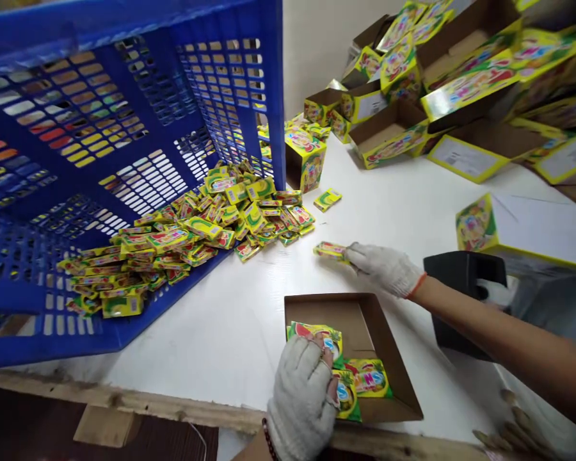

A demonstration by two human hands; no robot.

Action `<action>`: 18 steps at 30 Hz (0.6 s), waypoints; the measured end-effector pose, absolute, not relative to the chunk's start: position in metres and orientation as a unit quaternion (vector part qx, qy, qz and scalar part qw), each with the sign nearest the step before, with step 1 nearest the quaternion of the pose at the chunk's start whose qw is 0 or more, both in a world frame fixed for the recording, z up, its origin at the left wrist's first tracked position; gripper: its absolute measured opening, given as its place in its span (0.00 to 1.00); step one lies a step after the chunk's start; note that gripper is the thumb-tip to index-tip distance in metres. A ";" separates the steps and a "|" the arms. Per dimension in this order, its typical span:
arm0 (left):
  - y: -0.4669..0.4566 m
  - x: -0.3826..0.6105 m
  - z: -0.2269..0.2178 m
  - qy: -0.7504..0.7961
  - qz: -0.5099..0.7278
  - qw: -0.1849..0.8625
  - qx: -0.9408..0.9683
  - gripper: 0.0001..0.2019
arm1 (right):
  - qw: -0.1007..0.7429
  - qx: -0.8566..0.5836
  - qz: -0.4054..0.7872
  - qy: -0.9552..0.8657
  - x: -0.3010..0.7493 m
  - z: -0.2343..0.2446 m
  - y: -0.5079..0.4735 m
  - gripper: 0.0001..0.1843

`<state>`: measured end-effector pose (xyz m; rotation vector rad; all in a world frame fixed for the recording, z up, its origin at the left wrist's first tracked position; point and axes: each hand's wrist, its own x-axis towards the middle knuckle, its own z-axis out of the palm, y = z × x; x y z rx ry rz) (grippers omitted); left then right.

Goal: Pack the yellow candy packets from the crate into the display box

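Packets (pixel 196 224) spill from the tipped blue crate (pixel 52 160) across the white tabletop (pixel 413 211). The outstretched right hand (pixel 384 269), gloved, touches a single packet (pixel 330 250) there; whether its grip has pinched it is unclear. The left hand (pixel 301 400) presses flat, grip open, on tray packets (pixel 369 378) in the cardboard tray (pixel 336 314), hiding some.

A small packing workshop: a tipped blue plastic crate (pixel 125 128) spills small yellow packets (pixel 182 237) over a white table (pixel 249 320), with printed cartons (pixel 461 89) heaped far right against a bare wall (pixel 317 45).
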<state>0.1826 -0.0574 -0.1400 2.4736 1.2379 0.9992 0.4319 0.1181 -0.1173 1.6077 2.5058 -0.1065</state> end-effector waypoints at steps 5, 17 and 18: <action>-0.062 0.183 -0.145 0.434 0.318 0.074 0.840 0.16 | 0.097 0.547 -0.097 0.826 0.459 -0.138 0.089 0.18; -0.061 0.182 -0.139 0.412 0.283 0.014 0.866 0.15 | 0.015 0.647 -0.163 0.745 0.437 -0.069 0.089 0.23; -0.061 0.182 -0.139 0.409 0.285 0.014 0.867 0.15 | 0.010 0.614 -0.174 0.770 0.438 -0.057 0.077 0.23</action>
